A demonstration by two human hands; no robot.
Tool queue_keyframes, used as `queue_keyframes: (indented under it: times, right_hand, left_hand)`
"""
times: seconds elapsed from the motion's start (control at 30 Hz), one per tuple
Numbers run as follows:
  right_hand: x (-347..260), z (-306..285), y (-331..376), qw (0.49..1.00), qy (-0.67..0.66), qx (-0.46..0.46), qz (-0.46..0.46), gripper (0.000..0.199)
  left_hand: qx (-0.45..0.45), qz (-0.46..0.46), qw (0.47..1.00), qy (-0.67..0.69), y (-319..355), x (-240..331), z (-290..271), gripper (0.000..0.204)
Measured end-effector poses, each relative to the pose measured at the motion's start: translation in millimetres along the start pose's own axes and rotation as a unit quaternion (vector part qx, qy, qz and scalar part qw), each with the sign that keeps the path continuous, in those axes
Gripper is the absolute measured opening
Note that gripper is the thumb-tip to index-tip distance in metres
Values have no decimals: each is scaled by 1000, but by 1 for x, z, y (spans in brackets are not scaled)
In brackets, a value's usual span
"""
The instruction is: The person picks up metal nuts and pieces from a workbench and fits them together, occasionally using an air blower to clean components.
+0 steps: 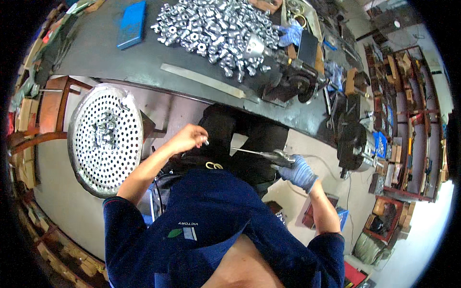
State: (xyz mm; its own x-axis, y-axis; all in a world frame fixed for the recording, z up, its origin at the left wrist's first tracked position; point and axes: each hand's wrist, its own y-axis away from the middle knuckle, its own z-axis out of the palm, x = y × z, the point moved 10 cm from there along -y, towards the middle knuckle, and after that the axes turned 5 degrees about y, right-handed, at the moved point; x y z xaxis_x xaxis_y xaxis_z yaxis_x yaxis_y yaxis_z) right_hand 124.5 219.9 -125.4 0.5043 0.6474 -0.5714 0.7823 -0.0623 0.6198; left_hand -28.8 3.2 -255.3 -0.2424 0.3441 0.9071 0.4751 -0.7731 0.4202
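Note:
My bare left hand [188,138] pinches a small shiny metal fitting [206,142] between thumb and fingers, over my lap. In my right hand [301,174], which wears a blue-and-white knit glove, is a dark air blow gun [277,157]. Its long thin nozzle points left toward the fitting, with a gap between them. To the left, a round perforated metal tray [103,170] bears a small cluster of similar metal fittings [104,134]. A large heap of shiny fittings [206,36] lies on the dark workbench [110,65] ahead.
A flat metal strip [201,80] lies near the bench's front edge, and a blue box [131,25] at its far left. A dark clamping fixture [300,81] stands right of the heap. A wooden stool [53,113] is beside the tray. Shelving [415,125] lines the right.

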Motion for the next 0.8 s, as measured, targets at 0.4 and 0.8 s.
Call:
queue_keyframes:
  times: [0.4,0.8]
  right_hand:
    - [-14,-123,-12,943,32,328,-50,28]
    - [-39,-80,-48,937,92,325,-93,39]
  left_hand:
    - [67,38,989,127,2,35,-32,22]
    - [84,111,985,104,-33,84,-43,22]
